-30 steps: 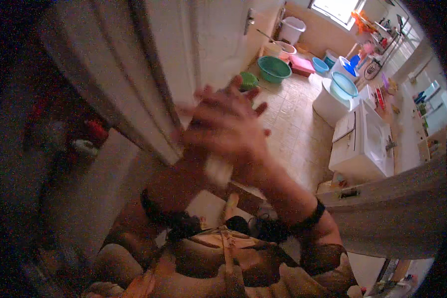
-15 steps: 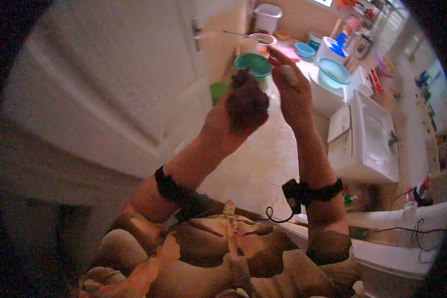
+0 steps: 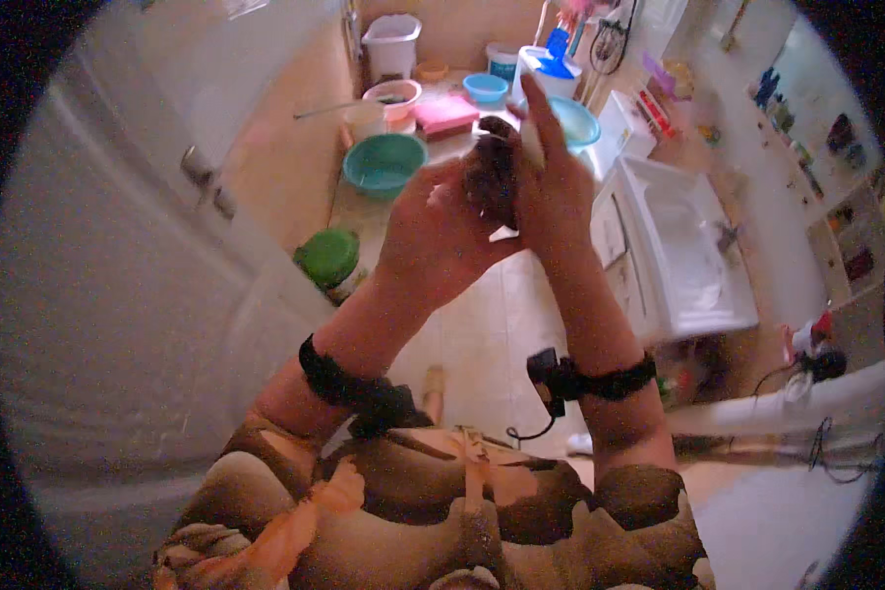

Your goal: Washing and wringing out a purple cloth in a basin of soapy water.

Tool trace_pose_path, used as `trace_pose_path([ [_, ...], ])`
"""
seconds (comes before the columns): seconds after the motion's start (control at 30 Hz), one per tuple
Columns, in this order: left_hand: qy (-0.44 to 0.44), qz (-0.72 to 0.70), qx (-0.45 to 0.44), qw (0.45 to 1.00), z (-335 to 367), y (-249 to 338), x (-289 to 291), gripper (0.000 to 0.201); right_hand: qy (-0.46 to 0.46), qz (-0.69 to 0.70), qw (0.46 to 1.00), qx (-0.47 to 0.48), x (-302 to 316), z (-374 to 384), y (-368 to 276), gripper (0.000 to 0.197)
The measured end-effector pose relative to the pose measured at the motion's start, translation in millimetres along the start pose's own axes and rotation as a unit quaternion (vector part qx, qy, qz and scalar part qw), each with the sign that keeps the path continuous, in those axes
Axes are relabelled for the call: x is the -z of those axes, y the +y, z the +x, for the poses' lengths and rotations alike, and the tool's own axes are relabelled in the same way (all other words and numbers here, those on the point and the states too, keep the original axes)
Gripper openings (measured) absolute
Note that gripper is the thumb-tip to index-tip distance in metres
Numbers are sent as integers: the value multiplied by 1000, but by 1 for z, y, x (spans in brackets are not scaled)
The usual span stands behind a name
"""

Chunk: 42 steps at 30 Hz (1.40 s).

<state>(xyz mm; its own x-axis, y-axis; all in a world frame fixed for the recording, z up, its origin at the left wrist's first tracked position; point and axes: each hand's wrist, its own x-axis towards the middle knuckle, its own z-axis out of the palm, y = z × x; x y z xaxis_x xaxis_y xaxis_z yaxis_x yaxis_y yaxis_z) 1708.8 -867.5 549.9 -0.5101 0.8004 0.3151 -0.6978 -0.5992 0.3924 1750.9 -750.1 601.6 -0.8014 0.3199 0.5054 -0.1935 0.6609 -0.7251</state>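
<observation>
Both hands were raised in front of the chest, pressed together around a dark brown lump (image 3: 490, 177), maybe a scrub pad or wad of cloth, too blurred to call

Left hand (image 3: 433, 231): cupped, fingers curled partway, palm facing right, holding the lump from its left and underneath. Closed on it but loosely, not a fist

Right hand (image 3: 551, 187): mostly flat, fingers extended and pointing up, away from the body, palm pressed against the lump's right side. One finger stuck out well past the lump's top. More a flat clamp than a grip

Key relation: lump sat between the two palms, toward the upper part of both, long axis roughly vertical in the head view, running along the right hand's fingers. Both hands touched it; the left carried more of it, the right only backed it. A small pale bit showed just under the lump, between the heels of the hands, cannot tell what

Black straps on both forearms, the right one with a small black box and a cable

Below and beyond the hands, tiled floor with: teal basin (image 3: 383, 162), green-lidded jar (image 3: 327, 258) by the white door (image 3: 167, 295), pink block (image 3: 445, 113), small blue bowl (image 3: 485, 87), white bin (image 3: 391, 44). White top-loading washing machine (image 3: 688, 246) to the right, lid open, well apart from the hands
</observation>
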Motion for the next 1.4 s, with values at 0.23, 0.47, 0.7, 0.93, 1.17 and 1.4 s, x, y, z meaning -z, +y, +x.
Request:
trace_pose_path([
  [0.23, 132, -28, 41, 990, 134, 1, 42, 35, -2, -217, 959, 181, -18, 108, 77, 45],
  [0.47, -11, 3, -25, 1000, 235, 40, 114, 49, 21, -75, 968, 238, -66, 188, 156, 46],
  [0.7, 100, 35, -44, 993, 339, 101, 131, 48, 18, 63, 957, 282, -44, 306, 201, 34],
  [0.93, 128, -12, -79, 989, 415, 108, 176, 42, 3, 44, 954, 297, -75, 436, 258, 28],
  [1.17, 134, -62, -87, 985, 443, 168, 248, 46, -38, 137, 990, -14, -69, 498, 324, 33],
  [1.4, 96, -178, -24, 979, 537, 232, 327, 56, 2, -79, 963, 258, -176, 538, 335, 23],
])
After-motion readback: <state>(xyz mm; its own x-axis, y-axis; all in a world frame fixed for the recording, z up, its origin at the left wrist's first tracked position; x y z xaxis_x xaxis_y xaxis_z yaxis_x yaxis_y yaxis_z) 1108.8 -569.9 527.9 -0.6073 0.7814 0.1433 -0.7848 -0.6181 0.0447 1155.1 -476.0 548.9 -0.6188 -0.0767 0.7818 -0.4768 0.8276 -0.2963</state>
